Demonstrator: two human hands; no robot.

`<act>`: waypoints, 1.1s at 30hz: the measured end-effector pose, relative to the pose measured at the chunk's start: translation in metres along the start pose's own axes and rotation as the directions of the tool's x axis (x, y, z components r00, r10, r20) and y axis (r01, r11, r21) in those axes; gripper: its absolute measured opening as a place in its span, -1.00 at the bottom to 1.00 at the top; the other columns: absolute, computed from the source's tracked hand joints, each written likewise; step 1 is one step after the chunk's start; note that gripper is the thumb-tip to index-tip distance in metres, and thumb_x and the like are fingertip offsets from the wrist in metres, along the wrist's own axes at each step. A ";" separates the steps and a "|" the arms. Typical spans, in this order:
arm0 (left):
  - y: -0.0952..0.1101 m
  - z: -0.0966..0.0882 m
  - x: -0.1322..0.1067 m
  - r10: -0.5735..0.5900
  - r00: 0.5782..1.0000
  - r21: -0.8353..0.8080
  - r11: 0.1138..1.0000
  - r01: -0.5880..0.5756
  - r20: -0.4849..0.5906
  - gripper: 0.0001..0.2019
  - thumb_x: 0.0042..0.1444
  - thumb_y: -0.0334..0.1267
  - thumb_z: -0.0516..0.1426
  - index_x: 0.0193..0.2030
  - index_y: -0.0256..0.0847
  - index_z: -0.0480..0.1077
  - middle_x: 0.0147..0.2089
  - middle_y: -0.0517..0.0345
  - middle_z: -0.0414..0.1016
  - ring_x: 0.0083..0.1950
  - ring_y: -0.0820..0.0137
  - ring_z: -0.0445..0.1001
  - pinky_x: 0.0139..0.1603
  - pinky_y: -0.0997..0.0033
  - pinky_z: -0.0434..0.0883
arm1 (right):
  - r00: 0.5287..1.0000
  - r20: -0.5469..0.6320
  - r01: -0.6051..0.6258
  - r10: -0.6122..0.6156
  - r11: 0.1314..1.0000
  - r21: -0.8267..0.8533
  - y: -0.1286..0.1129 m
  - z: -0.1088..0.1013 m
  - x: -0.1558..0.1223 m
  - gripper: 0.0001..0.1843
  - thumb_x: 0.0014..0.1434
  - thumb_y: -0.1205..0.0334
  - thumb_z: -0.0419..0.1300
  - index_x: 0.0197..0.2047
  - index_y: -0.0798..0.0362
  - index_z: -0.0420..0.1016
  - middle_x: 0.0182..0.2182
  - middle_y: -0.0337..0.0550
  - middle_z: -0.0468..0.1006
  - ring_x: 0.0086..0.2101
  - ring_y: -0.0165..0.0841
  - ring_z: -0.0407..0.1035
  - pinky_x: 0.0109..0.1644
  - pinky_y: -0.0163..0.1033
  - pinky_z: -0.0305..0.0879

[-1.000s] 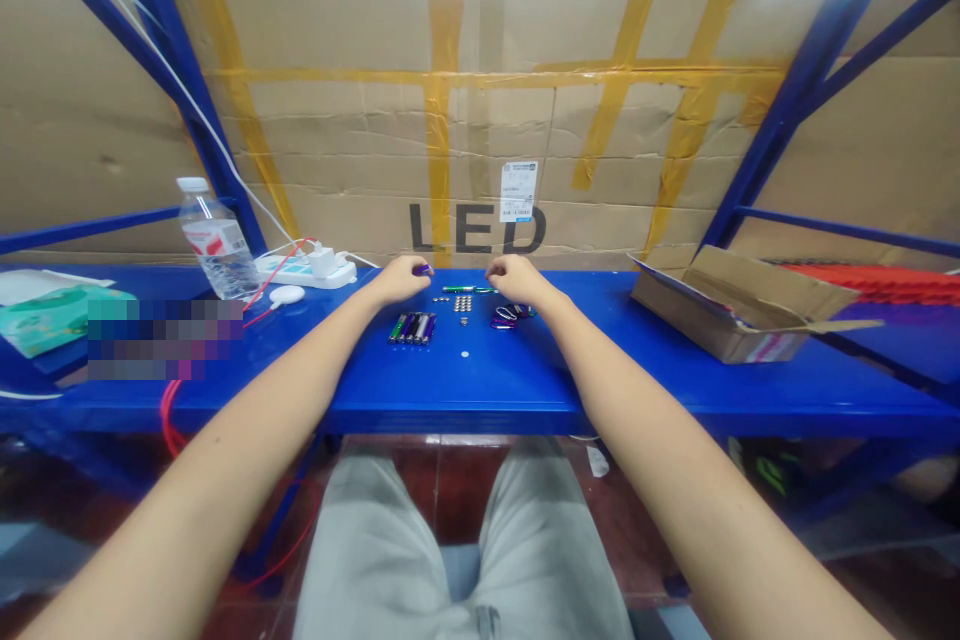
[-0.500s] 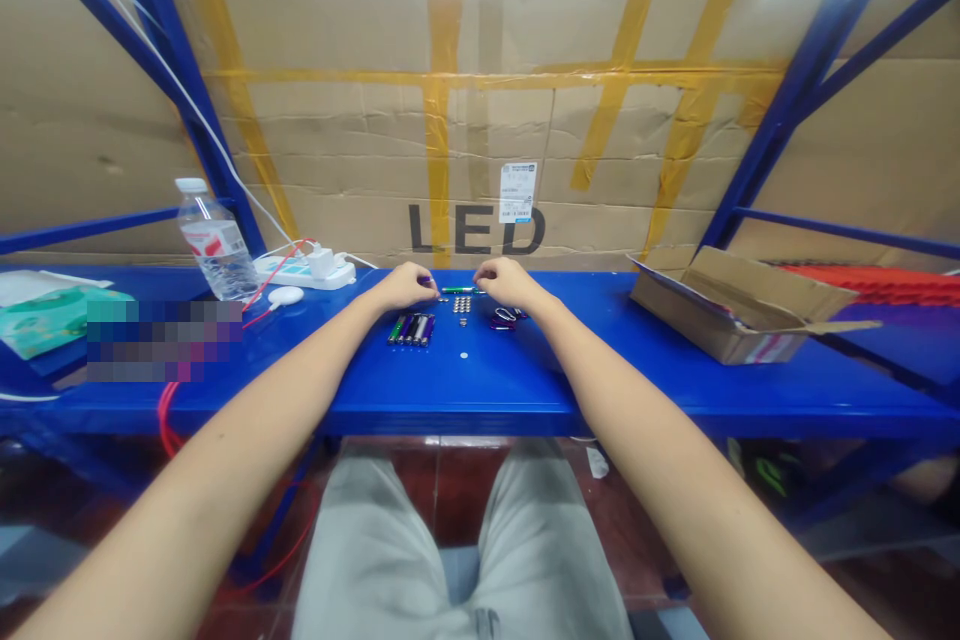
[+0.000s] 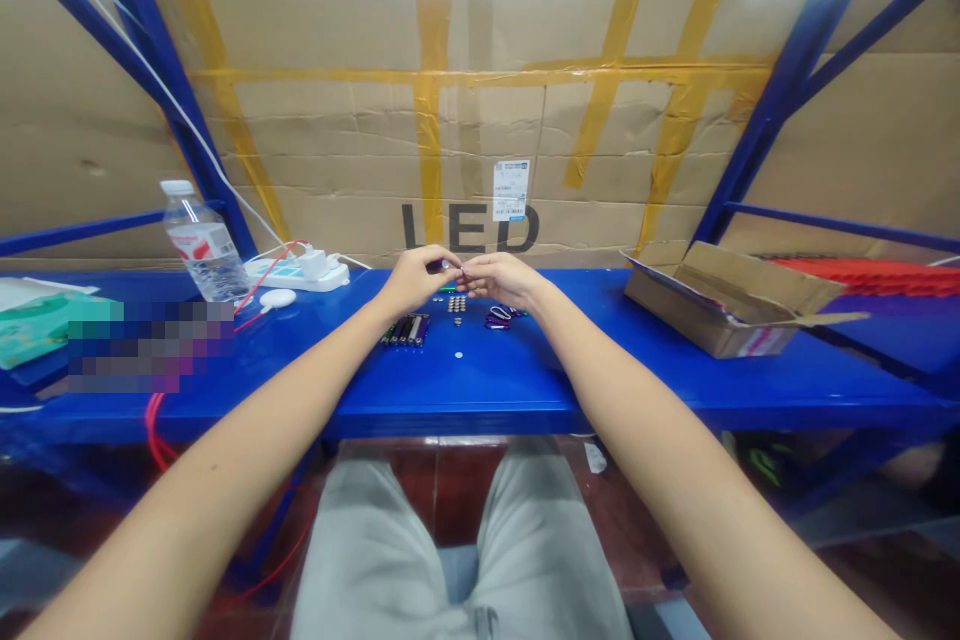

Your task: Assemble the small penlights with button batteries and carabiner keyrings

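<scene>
My left hand (image 3: 415,280) and my right hand (image 3: 504,278) meet fingertip to fingertip above the back of the blue table (image 3: 510,385). Both are closed in a pinch around something small, mostly hidden by the fingers. Below my left wrist lies a row of slim metal tubes (image 3: 406,331). Small round silver pieces, like button cells (image 3: 457,303), stand in a grid just under the hands. Behind them a green tube (image 3: 448,290) is partly covered by my fingers. Purple and silver carabiners (image 3: 501,317) lie below my right hand. A small pale disc (image 3: 459,355) sits nearer the front edge.
An open cardboard box (image 3: 739,305) stands at the right, with red material (image 3: 877,275) behind it. To the left are a water bottle (image 3: 204,245), a white power strip (image 3: 304,272) and a green packet (image 3: 56,325). A large cardboard sheet (image 3: 337,140) walls off the back.
My hands were apart on either side of the green tube. They have come together at the fingertips and now cover part of it. The view has shifted slightly.
</scene>
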State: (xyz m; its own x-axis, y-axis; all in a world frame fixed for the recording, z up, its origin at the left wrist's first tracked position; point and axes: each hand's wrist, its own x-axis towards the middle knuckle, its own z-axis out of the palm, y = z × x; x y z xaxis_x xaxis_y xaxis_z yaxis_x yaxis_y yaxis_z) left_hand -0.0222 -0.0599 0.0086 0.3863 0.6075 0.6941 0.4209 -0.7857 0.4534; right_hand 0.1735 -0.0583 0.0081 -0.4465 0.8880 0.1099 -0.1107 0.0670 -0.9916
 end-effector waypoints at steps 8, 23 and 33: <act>-0.019 0.001 0.001 -0.124 0.992 0.024 0.992 0.124 0.030 -0.85 0.18 -0.22 0.10 -0.14 -0.20 0.36 -0.19 0.12 0.48 -0.14 0.33 0.42 -0.06 0.30 0.34 | 0.858 -0.122 0.277 -0.499 0.649 -0.708 0.002 0.007 0.003 -0.86 0.10 0.35 0.23 -0.28 0.13 0.62 -0.34 -0.11 0.64 -0.32 -0.35 0.46 -0.17 -0.25 0.39; -0.023 0.009 0.002 -0.127 0.988 -0.086 0.987 0.134 0.086 -0.81 0.08 -0.33 0.16 -0.15 -0.25 0.49 -0.15 0.09 0.60 -0.11 0.31 0.51 0.02 0.27 0.40 | 0.756 0.143 0.355 -0.639 0.217 -0.909 0.005 0.011 0.004 -0.77 0.21 0.34 0.15 -0.19 0.08 0.66 -0.35 -0.09 0.56 -0.31 -0.32 0.40 -0.15 -0.26 0.26; -0.028 0.010 0.002 -0.154 0.986 -0.173 0.971 0.164 0.069 -0.82 0.03 -0.35 0.19 -0.19 -0.27 0.49 -0.17 0.06 0.60 -0.11 0.28 0.53 0.03 0.23 0.42 | 0.770 0.160 0.372 -0.617 0.230 -0.899 0.004 0.013 0.002 -0.79 0.18 0.38 0.15 -0.20 0.08 0.61 -0.33 -0.11 0.56 -0.29 -0.32 0.38 -0.13 -0.26 0.25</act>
State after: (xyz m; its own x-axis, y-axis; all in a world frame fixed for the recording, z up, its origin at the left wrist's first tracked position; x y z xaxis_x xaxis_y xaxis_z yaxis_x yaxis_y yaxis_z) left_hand -0.0252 -0.0356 -0.0082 0.3724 0.7281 0.5755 0.3304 -0.6835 0.6509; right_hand 0.1603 -0.0622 0.0051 -0.4179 0.5698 0.7076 0.6071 0.7546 -0.2490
